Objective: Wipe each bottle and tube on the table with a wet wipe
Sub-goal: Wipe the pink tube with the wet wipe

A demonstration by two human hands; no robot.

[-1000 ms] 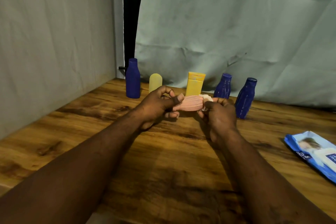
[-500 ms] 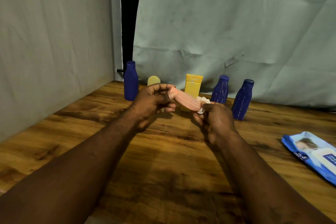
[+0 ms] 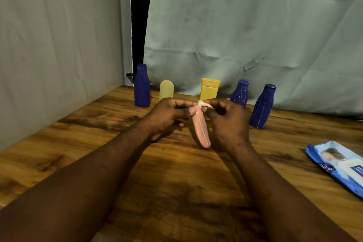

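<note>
While the pink tube (image 3: pixel 200 129) hangs tilted between the hands, rounded end down over the table (image 3: pixel 176 182), I only see a fingertip hold on it. The left hand (image 3: pixel 167 116) pinches its top end, fingers curled. The right hand (image 3: pixel 225 122) pinches a small wad of wet wipe (image 3: pixel 204 104) against that same end.

Risks, my read:
- The grip sits at one extreme. A wet surface plus wipe pressure could slip the tube out and drop it.
- The wipe is balled tight (little contact area), so the lower body may get missed unless it's run down the length.
- The back row stands just behind the hands: left blue bottle (image 3: pixel 141 86), pale yellow bottle (image 3: pixel 166 90), yellow tube (image 3: pixel 209 89), middle blue bottle (image 3: pixel 240 94), right blue bottle (image 3: pixel 263 107). A wide swing or a dropped tube could topple one.

The wipe pack (image 3: pixel 337 165) lies well apart, at the right edge. Can't tell if the tube's tip touches the table.
</note>
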